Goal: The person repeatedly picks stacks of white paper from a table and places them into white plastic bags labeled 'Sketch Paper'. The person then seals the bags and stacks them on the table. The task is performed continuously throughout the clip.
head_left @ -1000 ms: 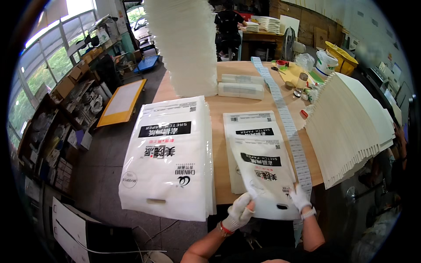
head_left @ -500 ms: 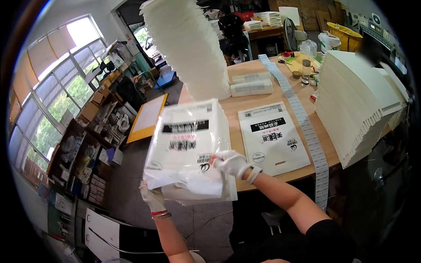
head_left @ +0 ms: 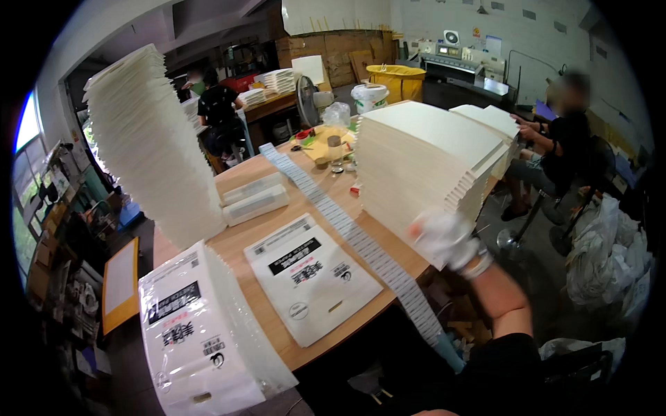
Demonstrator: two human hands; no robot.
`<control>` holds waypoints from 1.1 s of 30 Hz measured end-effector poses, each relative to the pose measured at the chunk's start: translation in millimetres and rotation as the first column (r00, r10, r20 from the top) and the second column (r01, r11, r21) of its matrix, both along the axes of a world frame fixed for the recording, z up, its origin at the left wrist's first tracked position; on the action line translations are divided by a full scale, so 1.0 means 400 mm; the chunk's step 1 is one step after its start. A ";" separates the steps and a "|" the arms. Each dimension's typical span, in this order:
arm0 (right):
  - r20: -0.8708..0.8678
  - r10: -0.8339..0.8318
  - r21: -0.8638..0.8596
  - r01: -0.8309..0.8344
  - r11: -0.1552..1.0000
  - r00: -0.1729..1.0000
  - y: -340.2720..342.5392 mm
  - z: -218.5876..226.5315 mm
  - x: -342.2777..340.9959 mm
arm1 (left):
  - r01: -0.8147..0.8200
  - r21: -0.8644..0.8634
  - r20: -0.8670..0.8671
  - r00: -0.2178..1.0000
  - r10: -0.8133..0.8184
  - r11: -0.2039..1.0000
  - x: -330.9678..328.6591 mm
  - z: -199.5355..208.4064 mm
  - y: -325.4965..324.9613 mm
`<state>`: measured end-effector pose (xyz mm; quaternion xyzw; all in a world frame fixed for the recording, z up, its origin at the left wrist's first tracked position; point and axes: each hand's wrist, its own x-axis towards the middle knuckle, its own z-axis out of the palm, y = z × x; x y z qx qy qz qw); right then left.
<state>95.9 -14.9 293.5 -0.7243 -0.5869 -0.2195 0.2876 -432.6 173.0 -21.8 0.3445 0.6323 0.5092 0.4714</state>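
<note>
My right hand (head_left: 445, 239), in a white glove and smeared by motion, is at the near lower corner of a tall stack of white paper sheets (head_left: 409, 170) on the table's right side. I cannot make out its fingers or whether it holds anything. My left hand is out of view. At the table's left front edge lies a thick stack of paper in clear printed plastic (head_left: 243, 333). A flat printed plastic bag (head_left: 326, 295) lies beside it, mid-table. Past that bag runs a long strip of pale blue labels (head_left: 354, 239), its near end hanging off the table.
A leaning tower of white sheets (head_left: 149, 139) rises at the far left, near two wrapped bundles (head_left: 260, 204). A clear jar (head_left: 336, 156) and scissors (head_left: 298, 148) lie farther back. One person (head_left: 572, 132) sits at right; another (head_left: 220, 111) works behind.
My view has swung right. My right hand has left the plastic-wrapped stack for the paper stack at right. My left hand, earlier under the wrapped stack's near edge, is out of view.
</note>
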 end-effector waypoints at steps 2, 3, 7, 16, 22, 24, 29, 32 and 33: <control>0.194 -0.255 0.001 0.260 0.966 0.947 -0.160 0.127 0.153 | 0.217 0.010 -0.344 0.917 -0.200 0.976 0.088 -0.090 -0.053; 0.257 -0.298 0.027 0.302 0.953 0.919 -0.191 0.198 0.192 | 0.340 0.006 -0.528 0.800 -0.286 0.940 0.096 -0.195 -0.063; 0.152 -0.414 -0.144 0.435 0.889 0.897 -0.234 0.210 0.314 | 0.718 -0.160 0.108 0.695 -0.711 0.677 0.355 -0.013 -0.097; 0.364 -0.401 0.049 0.413 0.909 0.840 -0.249 0.232 0.380 | 0.940 0.314 -0.243 -0.055 -0.968 -0.133 0.845 0.487 -0.198; 0.403 -0.057 -0.145 0.125 0.981 0.913 -0.227 0.245 -0.004 | 0.867 0.481 0.742 -0.481 -0.467 -0.130 1.098 0.787 -0.281; 0.241 0.117 -0.323 -0.034 0.946 0.963 -0.256 0.259 -0.070 | 0.968 0.201 0.842 -0.249 -0.478 -0.151 1.091 0.861 -0.288; -0.708 -0.176 -0.012 0.237 0.971 0.684 -0.371 0.246 -0.041 | 0.976 0.197 0.650 -0.198 -0.733 -0.090 0.913 0.917 -0.246; -0.716 -0.109 0.020 0.177 0.984 0.689 -0.464 0.037 0.006 | 0.930 0.087 -0.074 -0.351 -0.933 -0.357 0.848 0.934 -0.212; -0.745 -0.060 0.066 0.163 0.984 0.664 -0.458 -0.035 -0.008 | 0.902 0.258 -0.164 -0.312 -0.936 -0.346 0.841 0.892 -0.221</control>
